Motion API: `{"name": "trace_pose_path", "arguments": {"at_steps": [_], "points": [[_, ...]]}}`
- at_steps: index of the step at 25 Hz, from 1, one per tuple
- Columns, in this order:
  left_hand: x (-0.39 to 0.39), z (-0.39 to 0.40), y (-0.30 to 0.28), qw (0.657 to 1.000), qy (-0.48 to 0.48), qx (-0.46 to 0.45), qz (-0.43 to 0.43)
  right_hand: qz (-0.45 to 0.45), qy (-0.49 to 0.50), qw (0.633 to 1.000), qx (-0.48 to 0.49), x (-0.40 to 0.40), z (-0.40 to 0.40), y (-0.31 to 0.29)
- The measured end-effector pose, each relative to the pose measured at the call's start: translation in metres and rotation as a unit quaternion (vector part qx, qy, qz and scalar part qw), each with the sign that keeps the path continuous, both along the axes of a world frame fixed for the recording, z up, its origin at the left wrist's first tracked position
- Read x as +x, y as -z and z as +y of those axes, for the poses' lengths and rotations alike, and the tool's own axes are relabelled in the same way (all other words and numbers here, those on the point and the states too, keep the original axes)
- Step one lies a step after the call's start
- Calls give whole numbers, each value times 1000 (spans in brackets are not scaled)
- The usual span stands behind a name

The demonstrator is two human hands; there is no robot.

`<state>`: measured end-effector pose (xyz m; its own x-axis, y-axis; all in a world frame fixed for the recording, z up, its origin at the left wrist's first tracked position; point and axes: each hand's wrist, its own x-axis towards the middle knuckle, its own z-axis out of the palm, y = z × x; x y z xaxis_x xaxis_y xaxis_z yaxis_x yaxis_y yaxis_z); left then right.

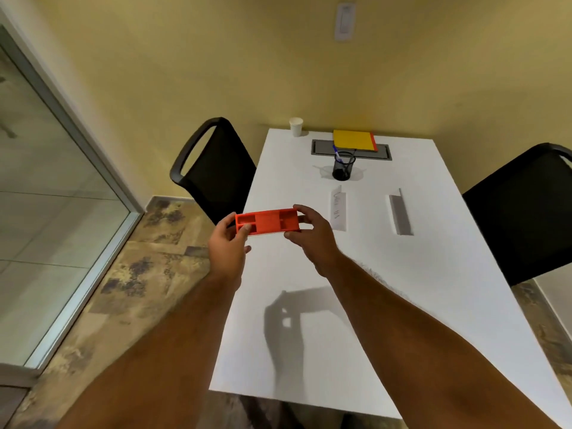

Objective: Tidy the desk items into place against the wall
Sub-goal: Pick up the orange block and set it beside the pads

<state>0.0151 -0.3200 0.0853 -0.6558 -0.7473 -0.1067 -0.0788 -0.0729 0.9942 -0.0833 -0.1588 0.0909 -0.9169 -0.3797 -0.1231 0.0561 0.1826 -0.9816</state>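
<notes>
An orange plastic tray (266,222) with several compartments is held level in the air above the left side of the white desk (402,289). My left hand (228,246) grips its left end and my right hand (311,239) grips its right end. At the far end by the wall lie a yellow and orange stack of notebooks (354,140), a black mesh pen cup (343,165) with a blue pen in it, and a white paper cup (296,126). Two folded white paper tents (339,210) (400,213) rest mid-desk.
A grey cable hatch (322,148) is set into the desk under the notebooks. Black chairs stand at the left (216,168) and right (520,218) sides. A glass partition (46,181) runs along the left, over patterned floor tiles.
</notes>
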Motion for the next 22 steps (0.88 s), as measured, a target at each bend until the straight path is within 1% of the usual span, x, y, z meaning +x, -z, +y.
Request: {"name": "trace_pose_path", "arguments": {"at_steps": [3,6,11,16,20,22], "points": [[24,-70,-2,1000,28,8,2,23,20,999,32,29,-66,-1],[44,-144,-8,999,44,9,1,34,42,998,39,57,-138,-5],[76,-249,-13,999,40,6,-32,21,34,998,43,93,-241,-13],[64,-308,-18,999,33,-21,-14,48,34,997,43,74,-295,-22],[12,-346,-23,996,42,-75,20,61,59,996,0,26,-323,-17],[-17,-362,-27,992,66,-103,15,47,80,995,-19,4,-338,-11]]}}
